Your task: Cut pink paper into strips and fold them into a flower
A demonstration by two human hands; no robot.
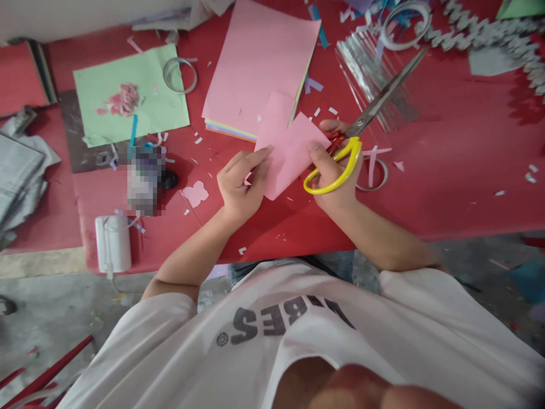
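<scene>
Left hand (pixel 242 184) is open, fingers pressed flat on a folded piece of pink paper (pixel 289 147), which sits right between both hands on the red counter (pixel 447 170). Right hand (pixel 336 173) is gripping yellow-handled scissors (pixel 366 116), thumb right by the paper's edge, blades pointing away. A stack of pink paper (pixel 255 62) lies just past it, with paper scraps (pixel 317 112) all around.

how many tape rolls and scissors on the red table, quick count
clear tape rolls: 3
yellow-handled scissors: 1
total: 4
</scene>
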